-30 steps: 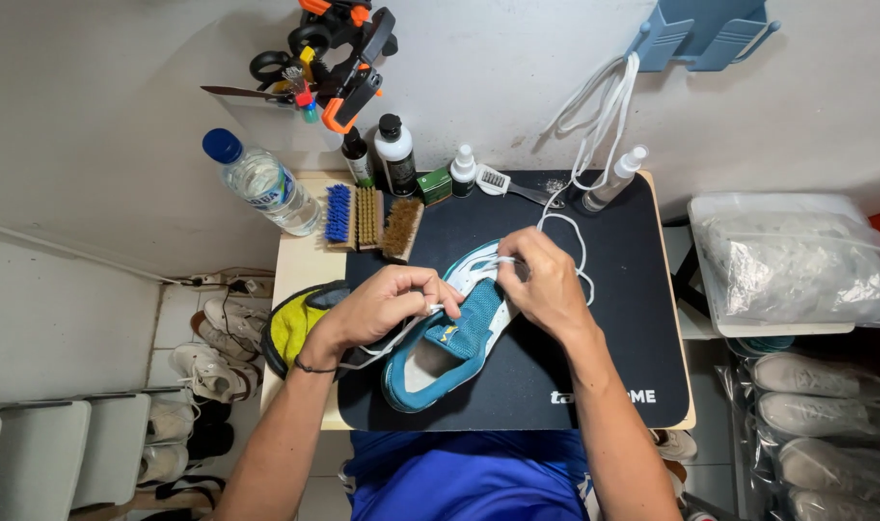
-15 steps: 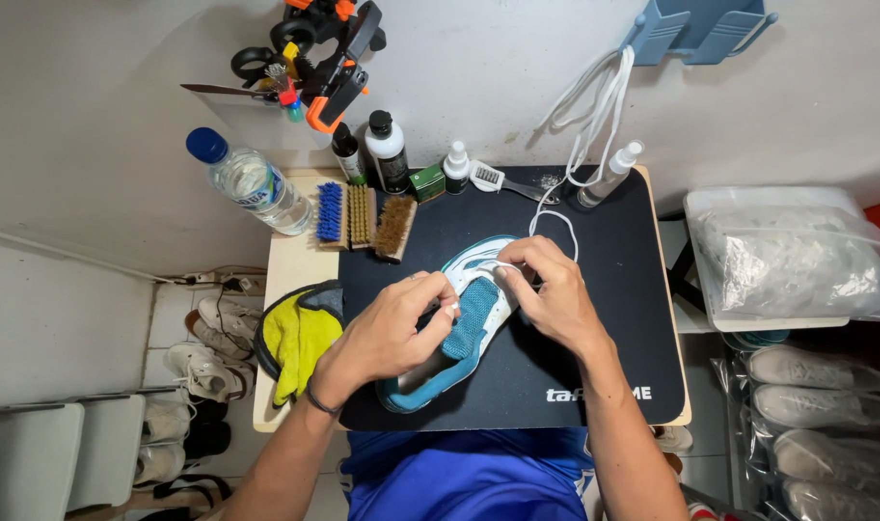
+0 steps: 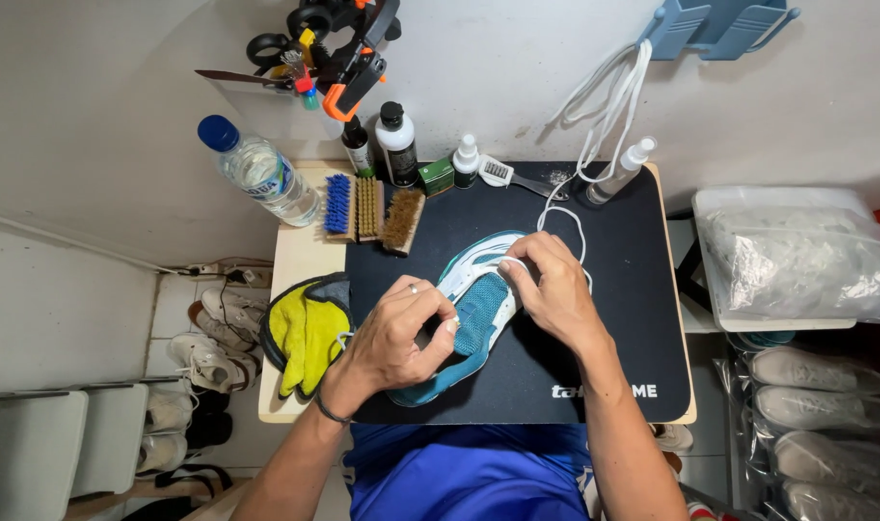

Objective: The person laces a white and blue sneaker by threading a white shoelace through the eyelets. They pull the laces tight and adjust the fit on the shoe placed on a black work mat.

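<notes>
Okay, near edge first: my left hand [image 3: 393, 340] curls over the heel end of the teal and white shoe [image 3: 473, 314], fingers bent against its side, gripping it. My right hand [image 3: 548, 289] pinches the shoe's toe end, thumb and fingers closed on the upper. Shoe lies on its side in the middle of the black mat [image 3: 613, 338], on the small table [image 3: 287, 270]. Yellow glove [image 3: 305, 333] sits just left of the mat. Farther back: three brushes [image 3: 367, 207], a white lace [image 3: 565, 217], small bottles [image 3: 396, 145], a spray bottle [image 3: 618, 172], water bottle [image 3: 261, 174] at far left.
</notes>
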